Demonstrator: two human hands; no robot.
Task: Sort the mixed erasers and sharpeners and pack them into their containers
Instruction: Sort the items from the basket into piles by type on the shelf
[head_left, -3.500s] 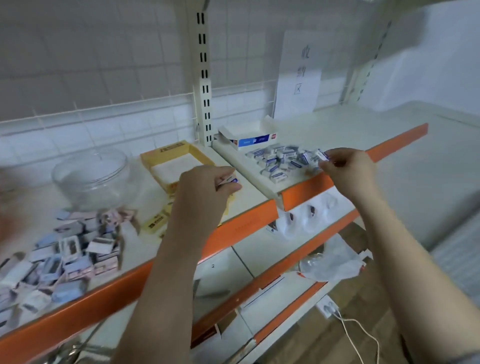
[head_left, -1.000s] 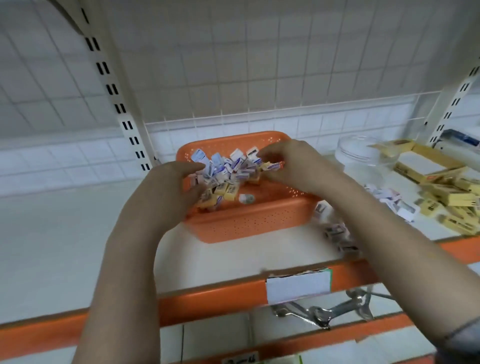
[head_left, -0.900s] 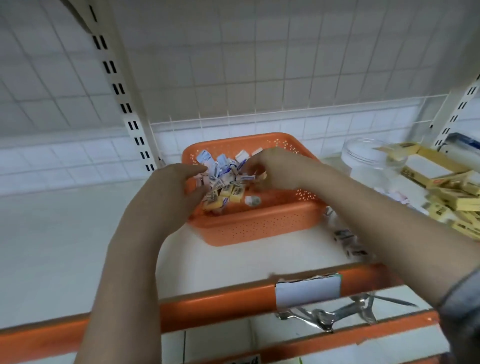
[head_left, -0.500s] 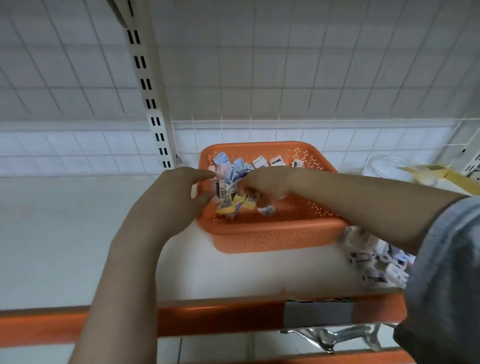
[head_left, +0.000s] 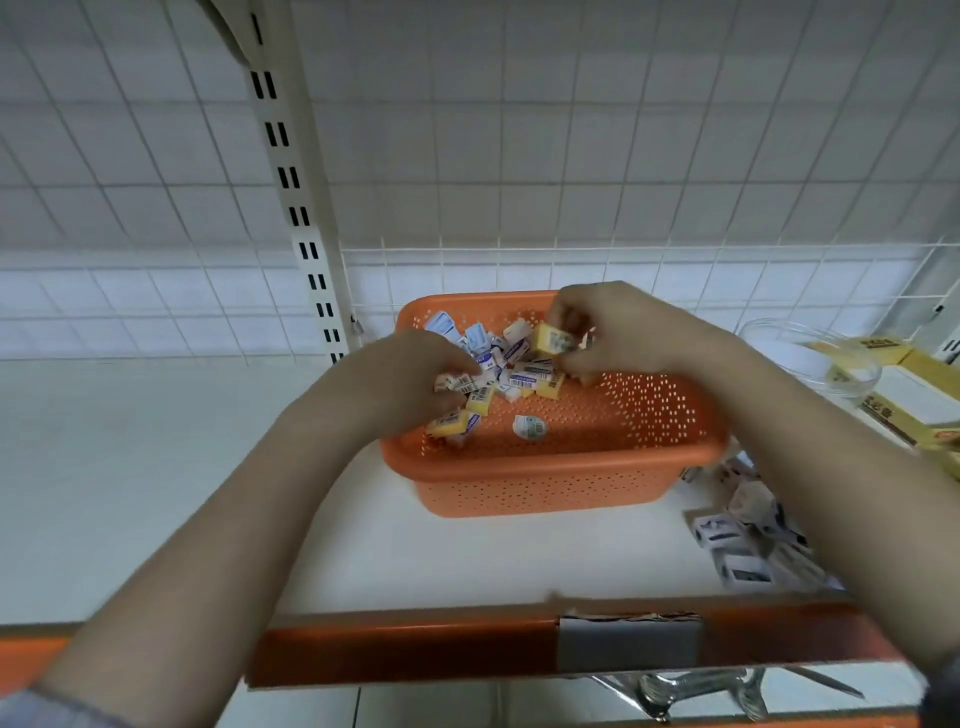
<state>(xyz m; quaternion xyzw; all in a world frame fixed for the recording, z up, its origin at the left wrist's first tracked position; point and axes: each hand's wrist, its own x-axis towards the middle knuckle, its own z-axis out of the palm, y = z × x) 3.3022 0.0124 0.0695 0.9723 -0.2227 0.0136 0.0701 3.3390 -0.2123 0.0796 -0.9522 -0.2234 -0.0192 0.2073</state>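
Orange basket (head_left: 545, 480), frame centre, holds the mixed pile (head_left: 498, 371). Right hand (head_left: 608, 332) pinches a yellow eraser (head_left: 553, 340); left hand (head_left: 410, 384) fingers curled into the pile — whether it holds anything, unclear. Risk — loose pinch drops it back.

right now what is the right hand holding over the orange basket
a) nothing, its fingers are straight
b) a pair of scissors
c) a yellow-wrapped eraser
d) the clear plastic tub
c: the right hand pinches a yellow-wrapped eraser above the pile inside the orange basket, while the clear plastic tub stands untouched on the shelf to the right.
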